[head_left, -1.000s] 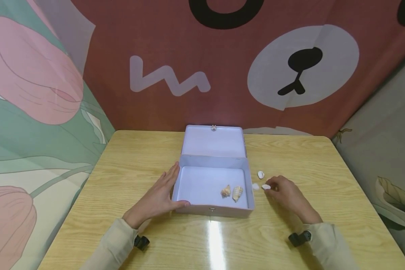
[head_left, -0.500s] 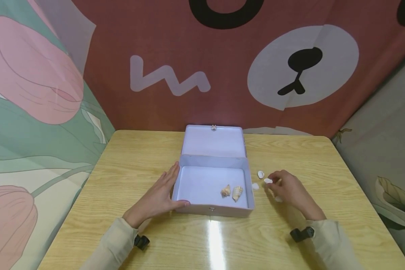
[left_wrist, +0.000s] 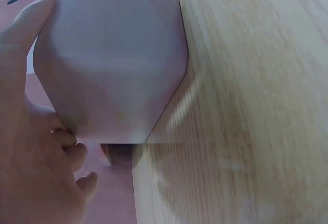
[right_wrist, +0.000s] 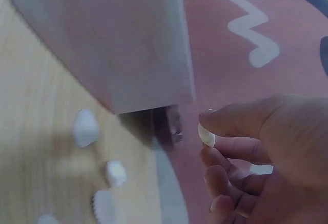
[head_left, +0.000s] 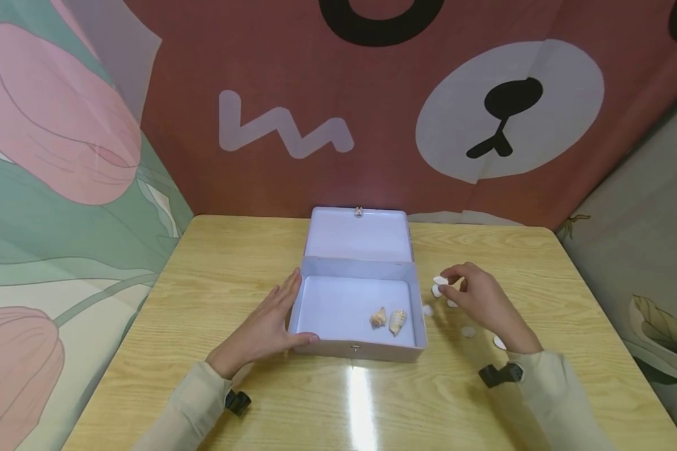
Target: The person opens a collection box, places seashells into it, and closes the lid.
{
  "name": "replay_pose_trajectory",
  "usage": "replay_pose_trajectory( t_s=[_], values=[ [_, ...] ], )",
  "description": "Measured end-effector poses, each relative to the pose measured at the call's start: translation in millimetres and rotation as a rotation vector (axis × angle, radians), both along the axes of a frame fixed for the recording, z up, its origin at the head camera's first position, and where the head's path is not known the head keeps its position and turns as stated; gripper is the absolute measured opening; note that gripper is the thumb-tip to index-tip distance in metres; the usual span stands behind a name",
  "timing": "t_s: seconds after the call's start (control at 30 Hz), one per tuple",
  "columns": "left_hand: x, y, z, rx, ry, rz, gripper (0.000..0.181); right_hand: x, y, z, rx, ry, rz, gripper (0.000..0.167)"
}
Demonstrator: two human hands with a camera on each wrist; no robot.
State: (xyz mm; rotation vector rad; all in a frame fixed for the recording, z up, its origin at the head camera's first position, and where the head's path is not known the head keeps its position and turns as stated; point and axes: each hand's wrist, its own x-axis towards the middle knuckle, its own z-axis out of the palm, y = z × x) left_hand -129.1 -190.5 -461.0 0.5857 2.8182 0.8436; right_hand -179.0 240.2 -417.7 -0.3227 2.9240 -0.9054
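Observation:
An open lilac metal box (head_left: pixel 333 307) stands mid-table, its lid (head_left: pixel 360 235) tilted back. Two brownish spiral seashells, a knobbly one (head_left: pixel 378 318) and a banded one (head_left: pixel 397 322), lie inside at the right. My left hand (head_left: pixel 262 332) rests at the box's left corner, its fingers extended along the side wall and its thumb on the front rim. Right of the box, my right hand (head_left: pixel 482 300) pinches a small white seashell (right_wrist: pixel 207 135) between thumb and forefinger, above the table. Under it lies another white shell (head_left: pixel 437 291).
More white shells lie on the wooden table (head_left: pixel 231 263) right of the box: one close to its wall (head_left: pixel 427 311), one nearer the front (head_left: pixel 467 332), one partly behind the right wrist (head_left: pixel 499 343). Behind the table hangs a printed red cloth (head_left: pixel 372 156).
My right hand has moved away from me and lifted the white seashell it pinches. Shells formerly under the hand now show on the table. The left hand and the box stay put.

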Motion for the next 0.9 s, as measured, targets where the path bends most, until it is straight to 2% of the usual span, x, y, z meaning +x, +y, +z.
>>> replay_pose_trajectory(
  t_s=[0.2, 0.6, 0.9],
  values=[
    [-0.7, 0.3, -0.4, 0.007, 0.003, -0.004, 0.134, -1.2, -8.8, 11.4, -0.020, 0.030, 0.020, 0.033],
    [0.8, 1.1, 0.6, 0.026, -0.001, -0.001, 0.133, -6.8, -38.8, 17.9, -0.036, 0.035, 0.081, 0.030],
    [0.2, 1.0, -2.7, 0.026, 0.019, -0.001, 0.132, -8.1, -62.5, 18.2, -0.046, -0.012, 0.120, 0.027]
  ],
)
